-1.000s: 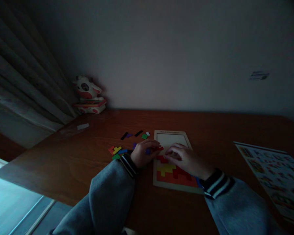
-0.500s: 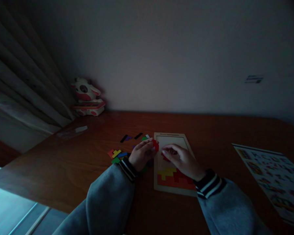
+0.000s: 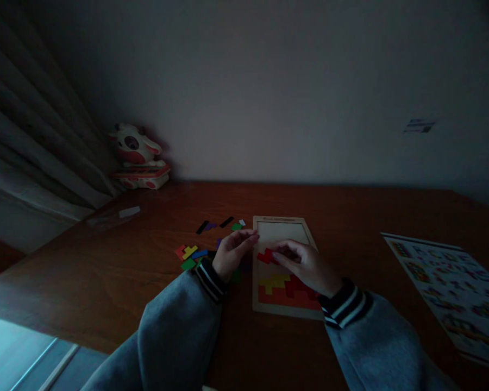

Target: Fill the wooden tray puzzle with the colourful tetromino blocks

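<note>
Loose coloured pieces lie scattered on the worktop just left of the left hand; a printed sheet lies well to the right of the right hand, and a toy figure stands far back left. Both hands rest over the puzzle board. The right hand's fingers seem to pinch a red piece on the board, though dim light blurs it. The left hand is released, fingers loosely curled beside the board's left edge.

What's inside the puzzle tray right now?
The puzzle tray holds fitted red, yellow and orange pieces in its near half; the far half is bare. The right hand covers part of the middle.
</note>
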Demonstrator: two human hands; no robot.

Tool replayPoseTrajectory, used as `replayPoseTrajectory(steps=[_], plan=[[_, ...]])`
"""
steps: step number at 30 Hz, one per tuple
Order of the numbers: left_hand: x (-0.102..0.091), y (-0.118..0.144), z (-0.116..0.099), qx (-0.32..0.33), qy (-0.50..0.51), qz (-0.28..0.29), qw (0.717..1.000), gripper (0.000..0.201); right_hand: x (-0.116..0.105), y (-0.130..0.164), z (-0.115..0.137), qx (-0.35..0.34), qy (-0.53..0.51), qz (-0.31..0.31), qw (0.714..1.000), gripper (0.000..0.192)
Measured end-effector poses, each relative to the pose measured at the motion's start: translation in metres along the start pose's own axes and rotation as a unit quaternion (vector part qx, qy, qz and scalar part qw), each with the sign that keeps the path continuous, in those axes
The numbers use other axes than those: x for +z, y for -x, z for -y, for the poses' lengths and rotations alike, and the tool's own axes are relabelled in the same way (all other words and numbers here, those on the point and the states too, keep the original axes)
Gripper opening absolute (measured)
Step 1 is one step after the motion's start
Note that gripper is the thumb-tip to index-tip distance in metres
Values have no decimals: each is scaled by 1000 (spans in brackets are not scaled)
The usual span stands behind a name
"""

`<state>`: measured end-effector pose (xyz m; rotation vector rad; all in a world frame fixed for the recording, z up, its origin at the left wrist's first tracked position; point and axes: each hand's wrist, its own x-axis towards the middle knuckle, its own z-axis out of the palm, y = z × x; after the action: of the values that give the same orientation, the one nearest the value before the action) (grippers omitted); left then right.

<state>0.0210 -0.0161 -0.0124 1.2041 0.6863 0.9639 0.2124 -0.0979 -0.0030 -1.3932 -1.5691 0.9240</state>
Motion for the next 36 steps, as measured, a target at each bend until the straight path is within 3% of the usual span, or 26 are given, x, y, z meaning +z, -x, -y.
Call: replayPoseTrajectory(steps=[3,6,14,22,29,36], plan=[[-3,-1,2,35,-71,-13,997,37,3,3,0,-15,61,26,998,24],[-5,2,2,80,-187,12,979,31,7,4,-1,-30,80,24,996,20],[6,16,-8,179,-418,74,888,15,5,2,-6,-91,153,17,984,13],[2,15,-5,220,-454,114,856,16,5,2,-7,-103,195,9,975,7],[-3,13,-5,284,-517,179,787,21,-7,0,-13,-116,283,-61,950,13],[-7,11,-5,289,-552,199,756,20,-5,1,-13,-125,355,-55,925,14]])
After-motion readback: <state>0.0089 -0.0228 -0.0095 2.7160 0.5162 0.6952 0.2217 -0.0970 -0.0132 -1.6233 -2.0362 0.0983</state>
